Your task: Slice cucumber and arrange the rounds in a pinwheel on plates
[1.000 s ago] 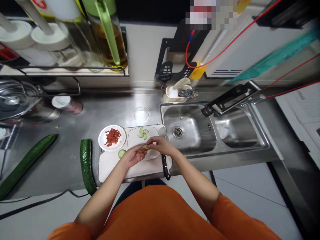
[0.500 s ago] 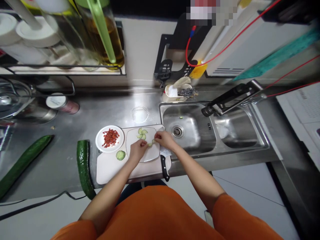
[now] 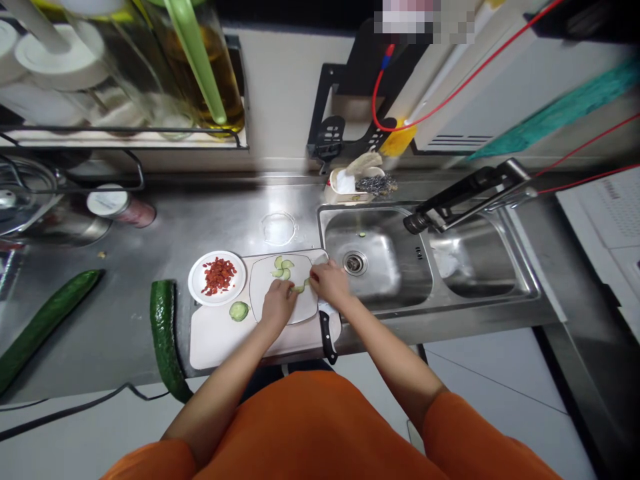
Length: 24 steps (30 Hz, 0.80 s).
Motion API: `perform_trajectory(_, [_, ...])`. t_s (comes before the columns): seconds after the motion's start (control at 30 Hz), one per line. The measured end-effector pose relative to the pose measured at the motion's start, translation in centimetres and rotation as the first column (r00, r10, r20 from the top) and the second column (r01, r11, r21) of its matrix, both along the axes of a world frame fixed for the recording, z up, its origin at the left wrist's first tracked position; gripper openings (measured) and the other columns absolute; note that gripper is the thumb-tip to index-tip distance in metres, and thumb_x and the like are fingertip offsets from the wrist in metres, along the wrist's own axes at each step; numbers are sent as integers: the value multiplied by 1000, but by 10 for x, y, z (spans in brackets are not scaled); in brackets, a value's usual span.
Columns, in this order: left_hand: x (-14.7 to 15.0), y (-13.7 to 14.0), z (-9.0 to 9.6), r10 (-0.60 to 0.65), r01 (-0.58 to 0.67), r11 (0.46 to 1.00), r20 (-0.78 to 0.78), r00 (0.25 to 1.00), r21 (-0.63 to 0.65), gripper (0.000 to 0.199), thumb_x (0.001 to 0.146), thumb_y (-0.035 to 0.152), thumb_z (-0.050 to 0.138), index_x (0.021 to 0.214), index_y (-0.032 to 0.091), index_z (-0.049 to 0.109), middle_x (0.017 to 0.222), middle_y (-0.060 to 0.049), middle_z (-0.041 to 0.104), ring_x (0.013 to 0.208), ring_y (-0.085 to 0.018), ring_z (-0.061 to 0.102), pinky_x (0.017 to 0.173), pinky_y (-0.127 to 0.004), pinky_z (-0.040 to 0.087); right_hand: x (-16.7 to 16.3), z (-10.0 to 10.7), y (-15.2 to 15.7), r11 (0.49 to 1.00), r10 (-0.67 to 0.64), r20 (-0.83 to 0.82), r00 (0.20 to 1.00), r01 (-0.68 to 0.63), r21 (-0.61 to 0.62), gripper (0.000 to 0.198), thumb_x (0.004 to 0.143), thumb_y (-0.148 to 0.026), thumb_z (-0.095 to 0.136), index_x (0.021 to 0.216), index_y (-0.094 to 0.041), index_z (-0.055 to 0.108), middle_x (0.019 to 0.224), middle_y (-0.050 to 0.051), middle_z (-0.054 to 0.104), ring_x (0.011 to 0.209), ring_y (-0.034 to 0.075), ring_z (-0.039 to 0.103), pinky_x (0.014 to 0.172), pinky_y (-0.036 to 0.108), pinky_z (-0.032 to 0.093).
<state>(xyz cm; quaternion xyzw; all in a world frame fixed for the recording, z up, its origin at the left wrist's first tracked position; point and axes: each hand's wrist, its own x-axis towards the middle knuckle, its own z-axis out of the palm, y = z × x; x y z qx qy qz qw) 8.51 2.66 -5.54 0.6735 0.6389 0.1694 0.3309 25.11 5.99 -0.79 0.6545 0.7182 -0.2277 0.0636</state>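
Note:
Over a white squarish plate [image 3: 304, 311] both my hands work close together. My left hand [image 3: 279, 303] is closed, its fingertips pinching a thin cucumber slice [image 3: 299, 289]. My right hand [image 3: 330, 283] is closed too, its fingertips on a small curved cucumber piece [image 3: 307, 283] at the plate's right side. Several half-round cucumber slices [image 3: 282, 267] form a flower-like ring near the plate's far edge. The plate rests on a pale cutting board [image 3: 215, 343]. A cut cucumber end [image 3: 239, 311] lies on the board, left of the plate.
A round white dish [image 3: 194, 270] of red pieces sits at the board's far left corner. A black-handled knife [image 3: 327, 339] lies at its right end. Cucumbers [image 3: 163, 327] lie leftward on the steel counter [image 3: 120, 280]. The sink [image 3: 385, 267] is at the right.
My hands have shifted only slightly over the plate; the right hand has turned a little further over the cucumber piece. The ring of slices stays as it was.

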Motion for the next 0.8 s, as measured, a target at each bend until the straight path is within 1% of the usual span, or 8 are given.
perform_trajectory(0.1, [-1, -2, -2, -17, 16, 1000, 50, 999, 20, 14, 83, 26, 55, 90, 19, 65, 88, -6, 59, 78, -17, 55, 75, -28, 44, 4, -1, -7, 998, -36, -39, 999, 38, 58, 17, 85, -27, 50, 92, -22, 64, 95, 8, 64, 97, 24, 45, 74, 32, 32])
perform_trajectory(0.2, [-3, -4, -2, -44, 40, 999, 100, 994, 34, 15, 84, 26, 54, 91, 20, 65, 88, -6, 59, 78, -16, 55, 76, -28, 45, 10, 0, -20, 983, -67, -77, 995, 79, 166, 20, 88, -27, 47, 90, -21, 66, 92, 9, 63, 94, 24, 44, 75, 33, 32])
perform_trajectory(0.27, [-3, -6, -2, -52, 48, 998, 118, 992, 32, 15, 83, 26, 55, 92, 21, 65, 89, -6, 59, 78, -16, 55, 76, -28, 46, 12, -1, -34, 968, -47, -88, 995, 67, 240, 24, 90, -28, 44, 92, -21, 67, 95, 10, 63, 97, 25, 43, 76, 34, 33])
perform_trajectory(0.33, [-4, -8, -3, -66, 62, 998, 124, 990, 33, 15, 83, 26, 55, 93, 20, 66, 91, -6, 59, 78, -16, 56, 76, -28, 46, 12, -4, -48, 960, 18, -91, 996, 9, 281, 27, 91, -28, 43, 101, -22, 67, 105, 11, 62, 104, 27, 40, 78, 35, 33])
perform_trajectory(0.43, [-4, -9, -4, -93, 87, 994, 113, 989, 60, 16, 84, 24, 54, 93, 20, 66, 92, -7, 59, 82, -17, 57, 79, -28, 46, 9, -12, -65, 951, 123, -51, 991, -103, 291, 33, 91, -25, 42, 118, -22, 61, 123, 11, 56, 114, 29, 36, 81, 38, 34])
perform_trajectory(0.5, [-4, -10, -4, -103, 96, 992, 101, 990, 79, 16, 85, 24, 53, 93, 20, 66, 92, -7, 59, 84, -17, 57, 79, -29, 47, 6, -17, -71, 946, 146, -15, 989, -135, 294, 36, 91, -24, 42, 124, -21, 57, 129, 11, 53, 116, 30, 35, 84, 39, 34])
perform_trajectory(0.67, [-4, -10, -3, -93, 83, 992, 101, 991, 97, 16, 85, 24, 52, 93, 20, 66, 92, -7, 59, 82, -17, 57, 77, -28, 47, 3, -23, -72, 941, 159, 6, 987, -153, 303, 36, 92, -25, 41, 124, -21, 57, 133, 9, 52, 117, 30, 36, 85, 40, 34])
perform_trajectory(0.8, [-5, -10, -2, -85, 76, 993, 96, 992, 93, 16, 84, 23, 52, 92, 20, 66, 93, -7, 59, 83, -17, 57, 78, -28, 47, 3, -24, -71, 942, 159, -5, 987, -151, 299, 35, 92, -25, 42, 124, -21, 57, 132, 10, 52, 119, 30, 35, 86, 40, 34])
